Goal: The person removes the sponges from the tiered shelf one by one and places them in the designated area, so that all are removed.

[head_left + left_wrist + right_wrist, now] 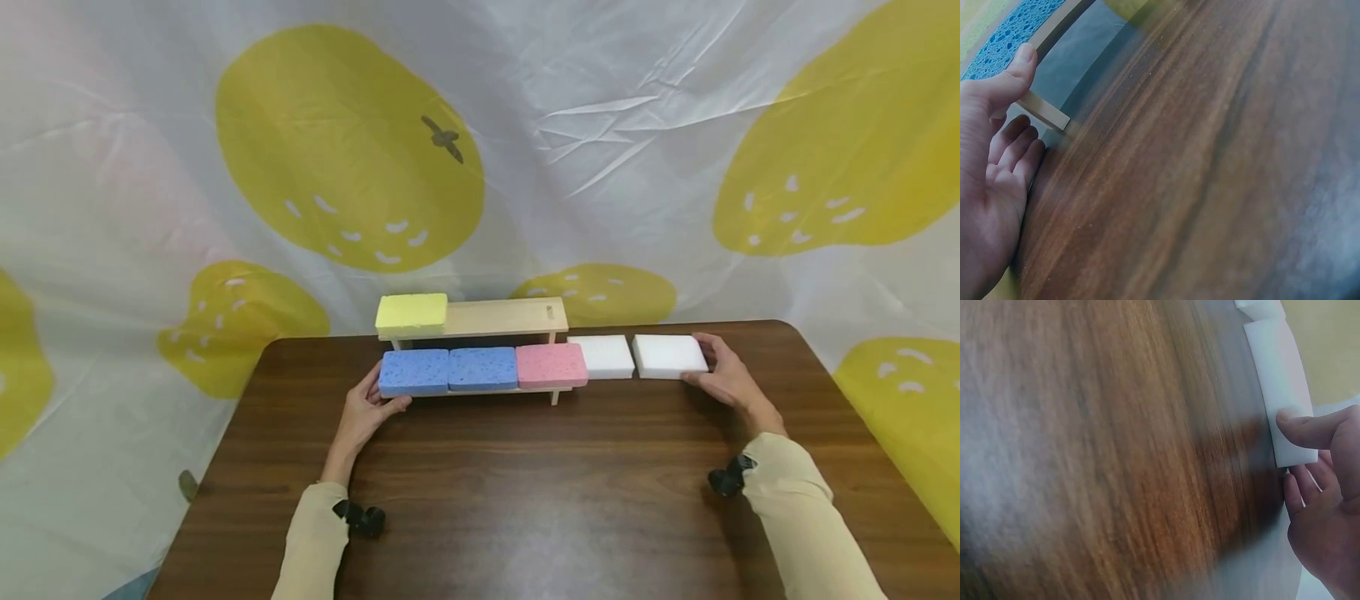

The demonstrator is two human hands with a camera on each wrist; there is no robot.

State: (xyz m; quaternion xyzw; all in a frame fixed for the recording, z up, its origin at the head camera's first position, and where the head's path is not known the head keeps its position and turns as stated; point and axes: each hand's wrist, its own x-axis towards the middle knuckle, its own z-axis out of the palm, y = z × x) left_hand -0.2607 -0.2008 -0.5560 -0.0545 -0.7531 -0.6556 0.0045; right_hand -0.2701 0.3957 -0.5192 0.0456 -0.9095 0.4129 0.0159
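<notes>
My left hand (363,417) grips the left end of a two-tier wooden rack (510,317), thumb along the lower shelf's front edge beside a blue sponge (414,372). On that lower tier, a second blue sponge (483,368) and a pink sponge (552,366) sit in a row to the right. A yellow sponge (411,313) lies at the left of the upper tier. My right hand (723,375) holds the right end of a white sponge (667,357), its thumb on the front side. Another white sponge (602,357) lies between that one and the rack.
The brown wooden table (525,483) spreads out in front of the rack. Right behind its back edge hangs a pale cloth (570,167) printed with yellow fruit. Each wrist carries a small black camera.
</notes>
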